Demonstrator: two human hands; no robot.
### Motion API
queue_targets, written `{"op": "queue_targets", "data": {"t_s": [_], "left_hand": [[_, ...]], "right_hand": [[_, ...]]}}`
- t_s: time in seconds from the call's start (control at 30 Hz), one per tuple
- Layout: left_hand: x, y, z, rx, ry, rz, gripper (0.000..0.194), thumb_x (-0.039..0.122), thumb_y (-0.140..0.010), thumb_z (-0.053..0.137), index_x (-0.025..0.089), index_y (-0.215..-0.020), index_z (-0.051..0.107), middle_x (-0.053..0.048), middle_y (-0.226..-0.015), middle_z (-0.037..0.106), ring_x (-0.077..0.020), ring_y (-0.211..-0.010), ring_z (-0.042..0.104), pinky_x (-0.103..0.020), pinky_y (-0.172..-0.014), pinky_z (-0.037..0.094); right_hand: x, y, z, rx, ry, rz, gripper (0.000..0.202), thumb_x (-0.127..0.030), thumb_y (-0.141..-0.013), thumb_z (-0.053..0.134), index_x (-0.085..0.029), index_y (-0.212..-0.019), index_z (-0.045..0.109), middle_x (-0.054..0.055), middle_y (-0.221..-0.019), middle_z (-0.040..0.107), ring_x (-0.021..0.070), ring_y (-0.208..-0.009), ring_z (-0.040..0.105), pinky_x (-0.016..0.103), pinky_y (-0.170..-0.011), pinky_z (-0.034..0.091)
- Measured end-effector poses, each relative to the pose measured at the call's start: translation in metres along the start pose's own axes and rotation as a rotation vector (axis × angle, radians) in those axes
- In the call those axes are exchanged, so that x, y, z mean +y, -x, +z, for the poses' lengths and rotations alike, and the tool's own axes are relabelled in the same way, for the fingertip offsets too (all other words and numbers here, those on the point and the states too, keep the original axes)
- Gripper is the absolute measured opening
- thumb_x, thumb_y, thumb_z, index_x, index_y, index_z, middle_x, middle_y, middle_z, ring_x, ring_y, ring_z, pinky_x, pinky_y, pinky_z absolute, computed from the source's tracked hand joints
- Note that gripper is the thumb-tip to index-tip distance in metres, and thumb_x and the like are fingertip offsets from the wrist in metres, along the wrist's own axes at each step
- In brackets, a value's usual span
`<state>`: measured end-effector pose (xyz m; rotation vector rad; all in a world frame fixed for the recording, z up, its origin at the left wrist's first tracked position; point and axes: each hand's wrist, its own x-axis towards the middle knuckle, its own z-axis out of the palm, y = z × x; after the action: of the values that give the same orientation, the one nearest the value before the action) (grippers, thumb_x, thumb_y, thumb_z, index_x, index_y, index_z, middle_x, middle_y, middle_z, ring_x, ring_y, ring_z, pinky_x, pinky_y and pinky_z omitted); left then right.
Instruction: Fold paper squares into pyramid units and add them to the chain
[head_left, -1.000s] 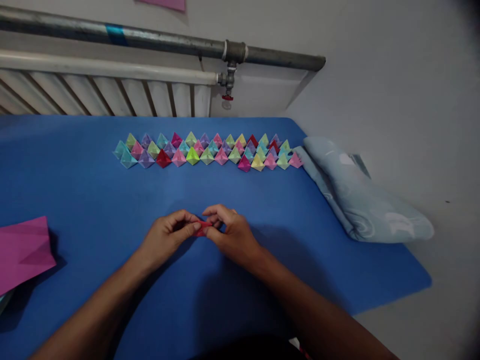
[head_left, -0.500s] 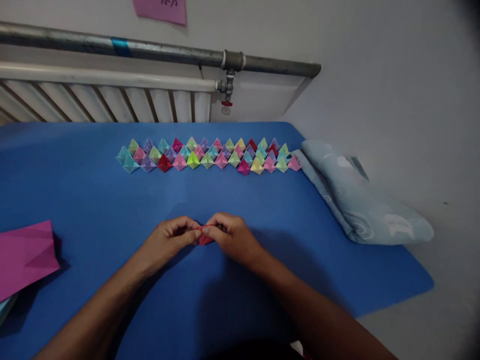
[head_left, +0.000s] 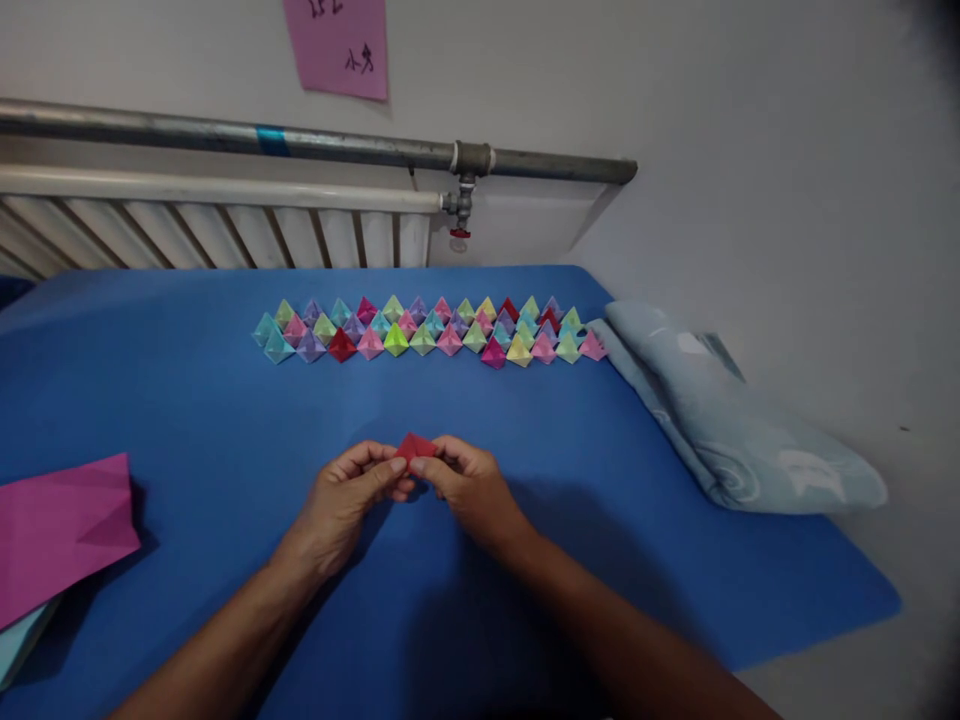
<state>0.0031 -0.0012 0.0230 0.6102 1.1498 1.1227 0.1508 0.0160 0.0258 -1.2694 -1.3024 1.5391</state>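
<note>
A small folded piece of red paper (head_left: 415,445) is held between my two hands above the blue surface. My left hand (head_left: 354,485) pinches its left side, thumb on the near face and fingers curled behind. On the right side my right hand (head_left: 469,480) grips it the same way, thumb tip near the left one. The paper's pointed top stands up above the thumbs, and its lower part is hidden by my fingers. Beyond my hands, rows of folded paper pieces (head_left: 422,341) in many colours stand close together on the surface.
Magenta paper (head_left: 71,535) lies at the left over light blue sheets (head_left: 22,640). A folded pale blanket (head_left: 720,420) rests on the right edge of the blue surface (head_left: 247,430). Behind are a radiator (head_left: 247,235), a metal pipe (head_left: 360,147) with a red-handled valve (head_left: 460,233), and the wall.
The red paper has turned up so that more of its face and its point show above my thumbs. The whole view has shifted, with the scene sitting lower in the picture.
</note>
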Motion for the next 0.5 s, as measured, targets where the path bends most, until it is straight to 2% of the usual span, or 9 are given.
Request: {"op": "queue_targets", "data": {"t_s": [0.13, 0.33, 0.4, 0.5], "left_hand": [[-0.004, 0.0, 0.001, 0.018, 0.021, 0.01, 0.031, 0.034, -0.053, 0.09, 0.016, -0.071, 0.07, 0.001, -0.066, 0.071, -0.0108, -0.06, 0.064, -0.024, -0.063, 0.051], [-0.003, -0.002, -0.007, -0.089, -0.133, 0.055, 0.024, 0.034, -0.065, 0.083, 0.018, -0.08, 0.073, 0.001, -0.071, 0.071, -0.0098, -0.065, 0.062, -0.023, -0.068, 0.048], [0.002, -0.002, -0.01, -0.113, -0.204, 0.077, 0.02, 0.032, -0.068, 0.08, 0.019, -0.082, 0.074, 0.001, -0.073, 0.071, -0.0098, -0.069, 0.06, -0.023, -0.071, 0.047], [0.008, -0.001, -0.013, -0.183, -0.29, 0.039, 0.015, 0.031, -0.067, 0.079, 0.019, -0.072, 0.072, 0.002, -0.069, 0.069, -0.0103, -0.068, 0.059, -0.024, -0.07, 0.045]], "right_hand": [[0.001, -0.001, -0.002, 0.012, 0.035, -0.003, 0.015, -0.032, -0.073, 0.061, -0.021, -0.063, 0.055, -0.006, -0.057, 0.047, 0.0097, -0.055, 0.038, 0.023, -0.054, 0.032], [0.003, -0.002, -0.005, 0.019, 0.201, -0.046, 0.022, -0.028, -0.072, 0.057, -0.021, -0.056, 0.044, -0.007, -0.054, 0.038, 0.0087, -0.054, 0.033, 0.023, -0.051, 0.027], [0.003, -0.001, -0.006, -0.009, 0.257, -0.065, 0.024, -0.026, -0.07, 0.057, -0.02, -0.055, 0.04, -0.007, -0.054, 0.035, 0.0081, -0.053, 0.031, 0.023, -0.05, 0.025], [0.003, 0.002, -0.005, -0.088, 0.291, -0.075, 0.023, -0.025, -0.07, 0.057, -0.02, -0.055, 0.04, -0.007, -0.054, 0.034, 0.0077, -0.053, 0.03, 0.023, -0.049, 0.023]]}}
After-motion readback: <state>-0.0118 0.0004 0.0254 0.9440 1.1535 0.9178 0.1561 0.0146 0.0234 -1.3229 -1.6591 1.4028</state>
